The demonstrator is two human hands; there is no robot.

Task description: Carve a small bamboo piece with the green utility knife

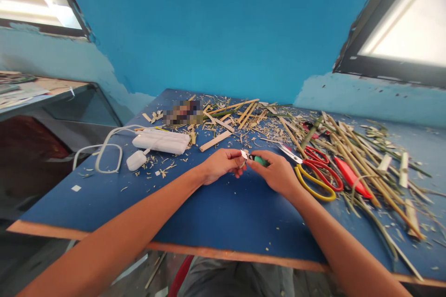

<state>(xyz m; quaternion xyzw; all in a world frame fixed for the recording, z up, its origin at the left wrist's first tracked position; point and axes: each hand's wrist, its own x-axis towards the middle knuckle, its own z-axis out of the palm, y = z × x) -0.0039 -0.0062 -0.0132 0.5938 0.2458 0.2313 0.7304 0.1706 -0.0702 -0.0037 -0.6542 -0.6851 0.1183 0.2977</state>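
The blue tabletop (223, 222) is crowded at its far and right sides, so an elbow or sleeve could sweep things along or over its near edge. On the right, long bamboo strips (383, 186) lie crossed and loose; pulling one could roll or drag its neighbours. The scissors (296, 158), with red and yellow handles, lie just right of the right hand (272, 169), their blades parted and pointing far and left; a sideways knock by the knuckles could mean a nick. On the left, shavings lie beside the white power bank (160, 141) and could get into its ports, while a snag on its cable could drag it. The red tapered object (351, 176) lies among the strips, easily buried.

The right hand is curled around a green-handled tool (260, 161), whose working end is too small to make out. The left hand (223, 166) pinches a small pale piece (244, 154) between closed fingertips, near the tabletop's middle. If that tool end is sharp, a slip could reach the left fingertips, set so close; too light a pinch could let the piece twist.
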